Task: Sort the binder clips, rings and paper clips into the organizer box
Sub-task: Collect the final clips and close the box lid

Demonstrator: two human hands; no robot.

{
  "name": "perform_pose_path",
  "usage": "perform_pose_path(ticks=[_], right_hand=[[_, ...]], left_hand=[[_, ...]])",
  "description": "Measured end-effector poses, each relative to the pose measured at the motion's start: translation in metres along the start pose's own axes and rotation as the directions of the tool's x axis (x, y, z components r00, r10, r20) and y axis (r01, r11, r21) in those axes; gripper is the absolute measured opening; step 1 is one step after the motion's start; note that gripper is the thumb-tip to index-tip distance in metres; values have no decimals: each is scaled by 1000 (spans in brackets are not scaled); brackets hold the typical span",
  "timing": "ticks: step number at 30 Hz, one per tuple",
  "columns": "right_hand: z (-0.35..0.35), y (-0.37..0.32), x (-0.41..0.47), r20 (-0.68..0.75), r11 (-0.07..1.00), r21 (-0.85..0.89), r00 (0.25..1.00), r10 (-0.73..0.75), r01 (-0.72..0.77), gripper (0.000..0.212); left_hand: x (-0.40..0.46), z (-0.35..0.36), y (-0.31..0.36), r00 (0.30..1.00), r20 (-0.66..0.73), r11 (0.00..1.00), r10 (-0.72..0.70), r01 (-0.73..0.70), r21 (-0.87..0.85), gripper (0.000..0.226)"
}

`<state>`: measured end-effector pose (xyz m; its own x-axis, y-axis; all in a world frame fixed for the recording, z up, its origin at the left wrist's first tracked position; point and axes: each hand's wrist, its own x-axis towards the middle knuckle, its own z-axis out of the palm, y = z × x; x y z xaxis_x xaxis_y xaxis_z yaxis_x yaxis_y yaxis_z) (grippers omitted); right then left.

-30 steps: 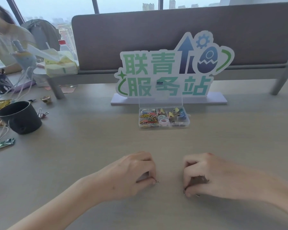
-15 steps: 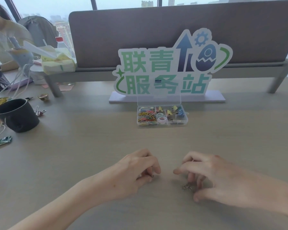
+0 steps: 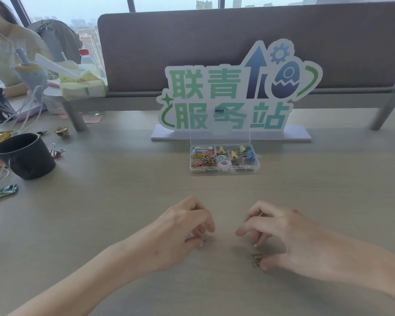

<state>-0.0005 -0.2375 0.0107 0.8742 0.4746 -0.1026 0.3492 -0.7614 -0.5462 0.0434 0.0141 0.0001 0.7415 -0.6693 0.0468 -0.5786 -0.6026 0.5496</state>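
The clear organizer box (image 3: 256, 165) stands open in the middle of the desk, its lid upright. Its compartments hold coloured paper clips, pastel rings and binder clips. Near the front edge, my left hand (image 3: 183, 229) rests on the desk with its fingers curled around a small metal clip (image 3: 204, 240) that pokes out by the thumb. My right hand (image 3: 281, 233) hovers with fingers spread. Its thumb touches a few small metal clips (image 3: 254, 260) lying on the desk just in front of it.
A white sign (image 3: 235, 92) with green characters stands behind the box, before a grey divider (image 3: 237, 37). At the left are a black cup (image 3: 25, 156), a loose binder clip (image 3: 55, 151), a green wrapper (image 3: 4, 191), cables and another person.
My right hand has opened from a fist and lifted, uncovering the metal clips on the desk. My left hand stays curled around its clip. The view has shifted slightly.
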Motion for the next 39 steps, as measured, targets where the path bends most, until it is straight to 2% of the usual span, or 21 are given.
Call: perform_pose_path(ticks=[9,15,18,28,31,34,37,39], right_hand=[[0,-5,3,78,1000,9,997,19,-20,33],[-1,-6,1,51,999,7,997,52,-52,12],[0,-8,-3,31,998,-48,999,39,-38,4],[7,3,-5,35,978,-205,999,-38,44,5],[-11,-3,10,-50,983,-180,999,12,-21,7],[-33,-5,42,-184,996,-71,982,33,-47,8],[-49,1,87,-311,998,-61,950,6,-26,4],[-54,9,118,-345,996,-80,939,8,-38,4]], left_hand=[[-2,1,1,999,32,1000,24,-24,-13,27],[-3,-1,1,999,16,999,-38,38,9,16],[-4,-2,2,999,11,998,-50,49,30,11],[-3,-1,-7,996,-89,999,27,-23,48,13],[3,-8,-12,990,-143,998,-8,18,68,12],[24,-24,-23,975,-209,992,-68,88,86,10],[58,-43,-37,922,-366,989,-122,145,35,11],[83,-50,-46,881,-432,980,-191,193,-41,11]])
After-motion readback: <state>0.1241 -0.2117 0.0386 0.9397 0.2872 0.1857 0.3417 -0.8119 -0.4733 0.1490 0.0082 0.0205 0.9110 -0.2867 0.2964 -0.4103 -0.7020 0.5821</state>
